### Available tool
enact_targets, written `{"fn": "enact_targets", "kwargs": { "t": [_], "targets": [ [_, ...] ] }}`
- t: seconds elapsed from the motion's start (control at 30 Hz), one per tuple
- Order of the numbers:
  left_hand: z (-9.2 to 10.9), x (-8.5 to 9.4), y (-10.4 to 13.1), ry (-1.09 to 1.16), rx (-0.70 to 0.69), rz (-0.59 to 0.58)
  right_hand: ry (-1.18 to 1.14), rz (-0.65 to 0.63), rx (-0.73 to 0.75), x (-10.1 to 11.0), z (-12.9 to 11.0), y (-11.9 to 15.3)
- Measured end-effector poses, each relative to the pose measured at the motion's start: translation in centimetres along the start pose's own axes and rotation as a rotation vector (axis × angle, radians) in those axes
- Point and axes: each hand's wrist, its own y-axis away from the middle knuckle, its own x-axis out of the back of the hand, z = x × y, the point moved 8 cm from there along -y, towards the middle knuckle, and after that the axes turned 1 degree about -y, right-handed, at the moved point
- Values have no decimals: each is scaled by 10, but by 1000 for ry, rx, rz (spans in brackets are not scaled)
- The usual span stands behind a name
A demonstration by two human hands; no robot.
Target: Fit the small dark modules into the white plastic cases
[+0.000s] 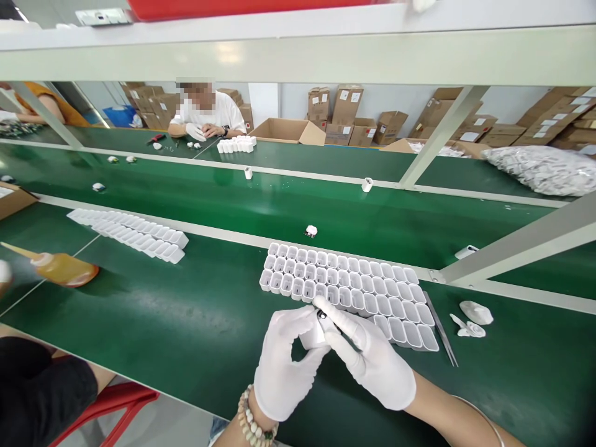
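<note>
A small white plastic housing (311, 337) with a dark opening at its top end is held tilted between my hands, above the front of the bench. My white-gloved left hand (285, 366) grips it from the left side, thumb and fingers closed round it. My right hand (377, 360), also gloved, pinches its upper end with the fingertips near the dark opening. Just behind my hands, open-topped white housings (395, 307) stand in several close rows; some have a dark slot inside. My fingers partly hide the held housing and the nearest row.
Metal tweezers (441, 330) lie right of the rows, beside crumpled white pieces (475, 312). More white housings (135, 230) and a bottle of yellow liquid (65, 269) are at left. A green conveyor belt (209, 192) runs behind a shelf post (521, 239). A co-worker (209, 118) sits across.
</note>
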Motion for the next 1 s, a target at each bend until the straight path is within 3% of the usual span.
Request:
{"fn": "enact_targets", "kwargs": {
  "t": [0.2, 0.37, 0.47, 0.6, 0.73, 0.83, 0.93, 1.0],
  "targets": [
    [2, 5, 1, 24, -16, 121, 87, 86, -39, -14, 7, 12],
    [8, 6, 3, 5, -61, 124, 17, -16, 44, -26, 6, 12],
    [7, 5, 3, -6, -68, 126, 14, -34, 78, -27, 2, 9],
    [1, 5, 5, 42, -10, 156, 116, 48, 62, -19, -2, 8],
    [0, -4, 7, 11, 28, 114, 227, 182, 9, -6, -6, 8],
    [-1, -11, 5, -78, 41, 66, 251, 194, -75, 9, -2, 4],
    [-6, -20, 0, -191, 73, 19, 237, 171, -332, 44, 28, -7],
    [-10, -36, -2, -259, 62, -111, 323, 190, -545, 80, 65, -17]
  ]
}}
